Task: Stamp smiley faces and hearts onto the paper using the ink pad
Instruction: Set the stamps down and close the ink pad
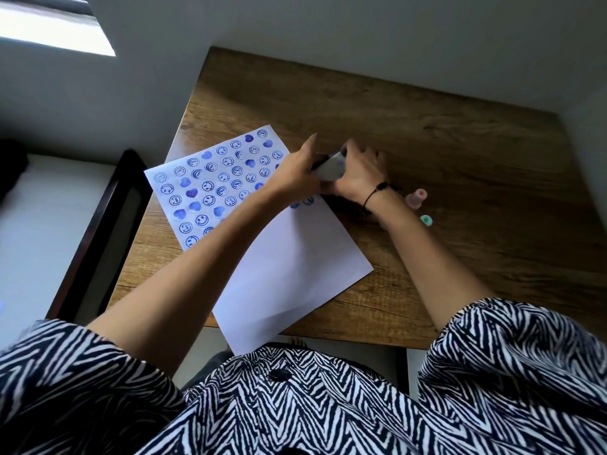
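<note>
A white sheet of paper point(289, 267) lies slanted on the wooden table point(460, 152). Its far half carries rows of blue smiley faces and hearts point(210, 182); its near half is blank. Above the sheet's right edge my left hand point(297, 174) and my right hand point(359, 174) meet around a whitish ink pad case point(331, 167) with a dark edge. Both hands grip it, and I cannot tell whether its lid is up. A pink stamp point(416, 198) and a green stamp point(426, 220) rest on the table just right of my right wrist.
A dark-framed piece of furniture point(98, 224) stands close against the table's left side. White walls enclose the table at the back and right. The paper's near corner hangs over the table's front edge above my striped shirt point(295, 389).
</note>
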A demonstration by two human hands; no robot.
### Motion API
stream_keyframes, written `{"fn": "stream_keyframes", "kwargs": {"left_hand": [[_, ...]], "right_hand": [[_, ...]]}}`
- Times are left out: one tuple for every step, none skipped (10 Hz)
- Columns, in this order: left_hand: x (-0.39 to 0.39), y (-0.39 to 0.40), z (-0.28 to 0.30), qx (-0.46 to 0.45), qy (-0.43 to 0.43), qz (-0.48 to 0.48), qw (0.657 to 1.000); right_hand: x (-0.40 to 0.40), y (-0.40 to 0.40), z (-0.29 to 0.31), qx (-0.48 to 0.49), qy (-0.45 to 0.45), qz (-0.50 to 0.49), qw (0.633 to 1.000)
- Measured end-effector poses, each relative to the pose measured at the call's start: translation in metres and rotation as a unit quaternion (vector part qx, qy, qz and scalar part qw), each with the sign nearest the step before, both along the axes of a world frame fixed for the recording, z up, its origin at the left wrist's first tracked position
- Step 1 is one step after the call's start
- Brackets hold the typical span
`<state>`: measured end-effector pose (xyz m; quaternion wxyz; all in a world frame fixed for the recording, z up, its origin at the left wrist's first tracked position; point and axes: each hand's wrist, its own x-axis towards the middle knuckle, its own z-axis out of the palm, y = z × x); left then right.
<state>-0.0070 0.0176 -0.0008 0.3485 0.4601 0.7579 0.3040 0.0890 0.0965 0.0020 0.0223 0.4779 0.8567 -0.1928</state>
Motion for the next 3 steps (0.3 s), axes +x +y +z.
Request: {"fn": "stream_keyframes", "kwargs": {"left_hand": [[0.000, -0.001, -0.001, 0.002, -0.001, -0.002, 1.000], [-0.002, -0.001, -0.002, 0.013, 0.008, -0.016, 1.000], [-0.006, -0.003, 0.012, 0.028, 0.025, -0.015, 0.999]], "right_hand": [[0.000, -0.004, 0.002, 0.006, -0.003, -0.009, 1.000], [0.003, -0.005, 0.006, -0.003, -0.006, 0.006, 1.000], [-0.002, 0.000, 0.019, -0.050, -0.029, 0.025, 0.998]]}}
